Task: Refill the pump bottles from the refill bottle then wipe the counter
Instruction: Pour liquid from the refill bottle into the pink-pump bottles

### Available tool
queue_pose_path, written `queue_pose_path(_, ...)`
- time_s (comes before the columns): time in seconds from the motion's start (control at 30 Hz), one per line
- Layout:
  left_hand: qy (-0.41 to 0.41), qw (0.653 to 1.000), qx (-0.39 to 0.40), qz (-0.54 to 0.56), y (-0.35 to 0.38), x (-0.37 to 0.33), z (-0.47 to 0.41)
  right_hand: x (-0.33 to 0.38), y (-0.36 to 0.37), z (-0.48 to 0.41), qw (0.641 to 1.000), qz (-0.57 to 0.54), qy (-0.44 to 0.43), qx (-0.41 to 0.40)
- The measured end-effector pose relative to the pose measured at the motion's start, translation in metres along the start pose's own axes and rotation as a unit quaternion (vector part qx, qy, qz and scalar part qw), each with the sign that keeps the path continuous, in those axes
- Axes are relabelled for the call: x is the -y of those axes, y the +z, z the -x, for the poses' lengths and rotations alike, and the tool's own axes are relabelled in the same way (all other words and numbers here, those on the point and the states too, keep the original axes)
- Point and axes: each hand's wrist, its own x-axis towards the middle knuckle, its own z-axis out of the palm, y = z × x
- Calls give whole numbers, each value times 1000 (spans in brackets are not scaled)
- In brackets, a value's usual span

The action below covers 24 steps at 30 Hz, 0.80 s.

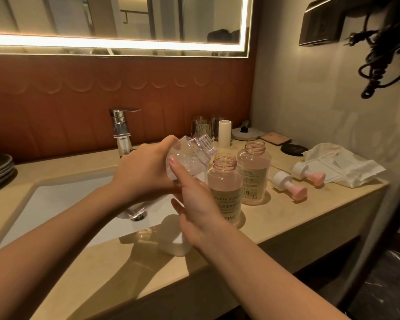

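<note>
I'm gripping the refill bottle [188,155] in my left hand [143,168], open right hand [195,204] touching it, pump bottles [223,181] at three o'clock

Beyond the left hand [143,167], a light-edged mirror [125,17] hangs above a rust-brown wall [56,100]; right of the right hand [194,202] stands a cream wall [310,88].

The left grip [143,168] holds the refill bottle [191,152] tilted just left of 2 uncapped pump bottles [224,183]; the right grip [196,204] touches it with a forefinger [175,169].
</note>
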Motion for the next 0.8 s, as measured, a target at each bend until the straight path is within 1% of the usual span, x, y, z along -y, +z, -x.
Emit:
queue_pose_path(0.1,11,1000,12,-13,-1,-2,-3,0,1,-3,1000,-1,15,-12)
queue_pose_path(0.27,-1,998,24,-60,-4,-5,-5,-1,0,-6,999,1,40,-27)
queue_pose_path(0.57,-2,994,56,-96,-11,-9,-9,-2,2,-6,998,-21,42,-46)
queue_pose_path(0.8,5,990,86,-109,-14,-9,-15,-1,3,-3,998,-19,43,-45)
